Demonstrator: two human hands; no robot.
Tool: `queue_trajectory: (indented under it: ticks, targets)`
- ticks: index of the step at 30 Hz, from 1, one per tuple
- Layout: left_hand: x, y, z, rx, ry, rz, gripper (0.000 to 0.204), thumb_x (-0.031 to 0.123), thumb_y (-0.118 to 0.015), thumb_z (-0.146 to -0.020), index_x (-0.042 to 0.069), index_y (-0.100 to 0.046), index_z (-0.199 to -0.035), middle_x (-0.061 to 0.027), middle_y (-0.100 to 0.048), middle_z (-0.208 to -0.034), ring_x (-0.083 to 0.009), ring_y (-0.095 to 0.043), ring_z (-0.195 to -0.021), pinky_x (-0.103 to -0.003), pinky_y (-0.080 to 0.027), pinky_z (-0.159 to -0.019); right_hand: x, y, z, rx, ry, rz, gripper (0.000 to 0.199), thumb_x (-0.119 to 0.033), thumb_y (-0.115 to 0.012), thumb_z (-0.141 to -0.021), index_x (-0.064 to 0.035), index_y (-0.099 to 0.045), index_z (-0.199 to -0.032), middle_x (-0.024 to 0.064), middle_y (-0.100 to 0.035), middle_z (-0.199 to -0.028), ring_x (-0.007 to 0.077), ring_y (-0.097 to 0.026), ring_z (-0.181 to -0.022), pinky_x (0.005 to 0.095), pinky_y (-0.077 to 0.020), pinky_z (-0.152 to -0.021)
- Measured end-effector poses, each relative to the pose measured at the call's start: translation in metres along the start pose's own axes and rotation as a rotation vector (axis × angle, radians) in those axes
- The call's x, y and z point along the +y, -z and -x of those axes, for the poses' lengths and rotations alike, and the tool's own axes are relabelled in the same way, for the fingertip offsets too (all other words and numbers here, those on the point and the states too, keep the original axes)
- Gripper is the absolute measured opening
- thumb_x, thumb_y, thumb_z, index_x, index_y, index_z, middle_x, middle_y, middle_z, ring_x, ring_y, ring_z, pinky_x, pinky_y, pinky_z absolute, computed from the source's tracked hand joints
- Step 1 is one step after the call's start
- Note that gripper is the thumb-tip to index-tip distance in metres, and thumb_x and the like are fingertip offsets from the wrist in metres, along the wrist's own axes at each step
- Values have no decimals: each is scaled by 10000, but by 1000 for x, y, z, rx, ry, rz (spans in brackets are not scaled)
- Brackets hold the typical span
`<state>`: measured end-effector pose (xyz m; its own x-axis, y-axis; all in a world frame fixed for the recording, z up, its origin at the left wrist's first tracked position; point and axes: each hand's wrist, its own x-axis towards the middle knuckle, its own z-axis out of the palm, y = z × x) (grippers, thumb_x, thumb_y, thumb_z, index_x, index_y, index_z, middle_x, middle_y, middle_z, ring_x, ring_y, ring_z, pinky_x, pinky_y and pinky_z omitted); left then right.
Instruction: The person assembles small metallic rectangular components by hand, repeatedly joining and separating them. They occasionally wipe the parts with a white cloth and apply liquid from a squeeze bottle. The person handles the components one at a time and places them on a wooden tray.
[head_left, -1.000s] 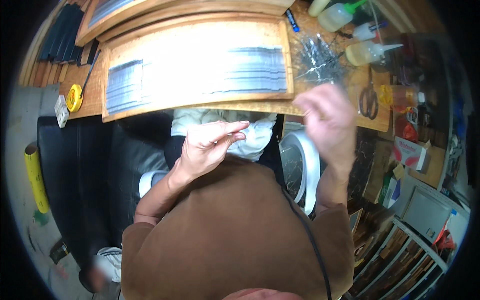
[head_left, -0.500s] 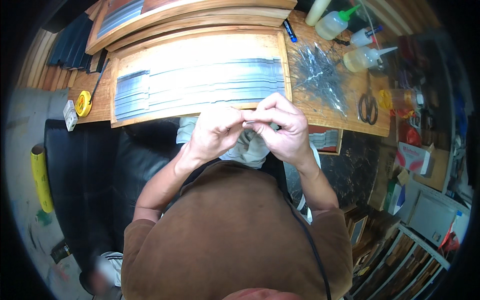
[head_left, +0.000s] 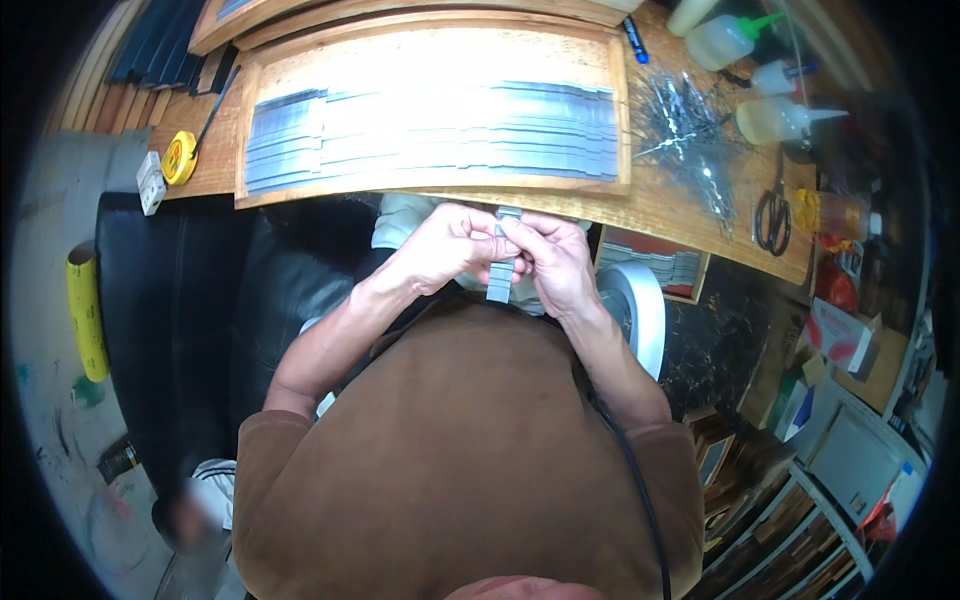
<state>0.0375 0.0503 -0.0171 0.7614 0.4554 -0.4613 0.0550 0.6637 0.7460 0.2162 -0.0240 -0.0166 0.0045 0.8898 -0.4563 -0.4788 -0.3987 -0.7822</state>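
Between my hands is a narrow grey strip (head_left: 500, 282), crossed by darker lines; I cannot tell whether it is one piece or several overlapping ones. My left hand (head_left: 450, 243) pinches it from the left, and my right hand (head_left: 556, 262) grips it from the right with the thumb across its face. The strip's ends show above and below my fingers. Just beyond my hands, a shallow wooden tray (head_left: 622, 125) lies on the wooden table (head_left: 690, 225). Overlapping rows of grey-blue strips (head_left: 450, 150) fill its nearer part; glare washes out the middle.
On the table's right are a heap of thin dark strands (head_left: 690, 140), scissors (head_left: 773, 220), squeeze bottles (head_left: 775, 120) and a blue marker (head_left: 636, 40). A yellow tape measure (head_left: 180, 158) sits at the left edge. Below the table, a wooden box (head_left: 700, 275) holds more grey strips.
Both hands have come down toward my body from the tray's front edge. The strip, earlier only a small sliver at my fingertips, now shows its flat face. The view has shifted too.
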Motion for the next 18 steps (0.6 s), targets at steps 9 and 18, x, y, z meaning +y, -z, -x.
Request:
queue_trajectory:
  ticks: [9, 18]
  targets:
    - [-37, -18, 43, 353, -554, -643, 89, 42, -723, -944, -16, -742, -880, -133, -650, -668, -158, -568, -522, -297, -456, -518, -10, -17, 23, -140, 510, 599, 129, 15, -821, -864, -16, -819, -990, 52, -684, -871, 104, -626, -720, 249, -490, -626]
    - [-38, -33, 55, 491, -726, -584, 104, -23, -753, -911, -47, -771, -1011, -197, -742, -807, -271, -730, -654, -326, -548, -591, -27, -23, 18, -297, 440, 541, 181, 7, -838, -847, -22, -826, -1026, 54, -698, -896, 124, -647, -774, 257, -508, -665]
